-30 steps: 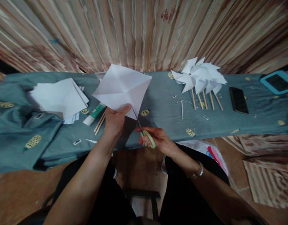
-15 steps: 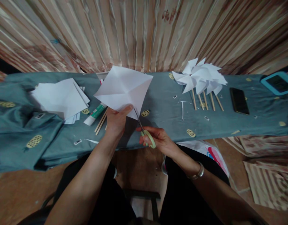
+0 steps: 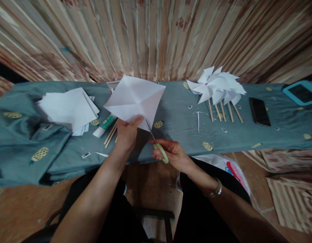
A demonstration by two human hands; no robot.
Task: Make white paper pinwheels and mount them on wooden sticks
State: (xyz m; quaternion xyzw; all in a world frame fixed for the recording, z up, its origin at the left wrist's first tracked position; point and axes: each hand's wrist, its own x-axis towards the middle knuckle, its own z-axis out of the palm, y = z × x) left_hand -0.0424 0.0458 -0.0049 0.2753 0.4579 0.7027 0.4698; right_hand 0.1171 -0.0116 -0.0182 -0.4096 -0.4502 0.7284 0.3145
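Note:
A creased square sheet of white paper (image 3: 135, 92) is held up over the table, its folds crossing at the middle. My left hand (image 3: 127, 131) pinches its near edge, thumb on top and the other fingers underneath. Scissors with pale green handles (image 3: 161, 153) are in my right hand (image 3: 173, 153), fingers through the loops. Their blades lie along the crease at the sheet's near corner, just right of my left thumb. Below the sheet's left side, a green and white glue tube (image 3: 104, 125) and several wooden sticks (image 3: 110, 136) lie partly hidden.
A stack of white paper sheets (image 3: 67, 108) lies on the left of the green cloth (image 3: 176, 135). Several paper pinwheels on sticks (image 3: 216, 84) rest at right, near a black phone (image 3: 259, 111) and a blue-framed device (image 3: 301, 92). Thin paper scraps (image 3: 198, 121) lie between.
The scissor handles have come closer together on the near corner of the paper. The whole view has shifted slightly; both hands keep their places on paper and scissors.

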